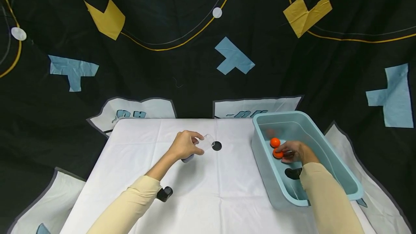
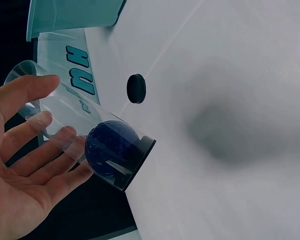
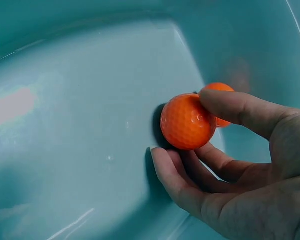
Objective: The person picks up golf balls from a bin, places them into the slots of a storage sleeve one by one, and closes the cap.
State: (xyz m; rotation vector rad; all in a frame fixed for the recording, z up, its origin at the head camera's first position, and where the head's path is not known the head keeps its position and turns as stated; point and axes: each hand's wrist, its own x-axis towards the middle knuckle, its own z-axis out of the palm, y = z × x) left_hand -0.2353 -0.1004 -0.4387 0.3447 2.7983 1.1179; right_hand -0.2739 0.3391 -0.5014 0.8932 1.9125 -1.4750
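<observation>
The right hand (image 1: 294, 152) reaches into the blue tub (image 1: 338, 161) and pinches an orange ball (image 3: 188, 121) between thumb and fingers; a second orange ball (image 1: 275, 142) lies just beyond it on the tub floor. The left hand (image 1: 185, 144), well to the left over the white tablecloth (image 1: 227, 198), holds a clear tube (image 2: 65, 120) tilted, its open mouth pointing toward the tub, a dark blue ball (image 2: 111, 147) at its capped lower end. A black dot (image 1: 216, 146) lies between them, with bare cloth around it.
</observation>
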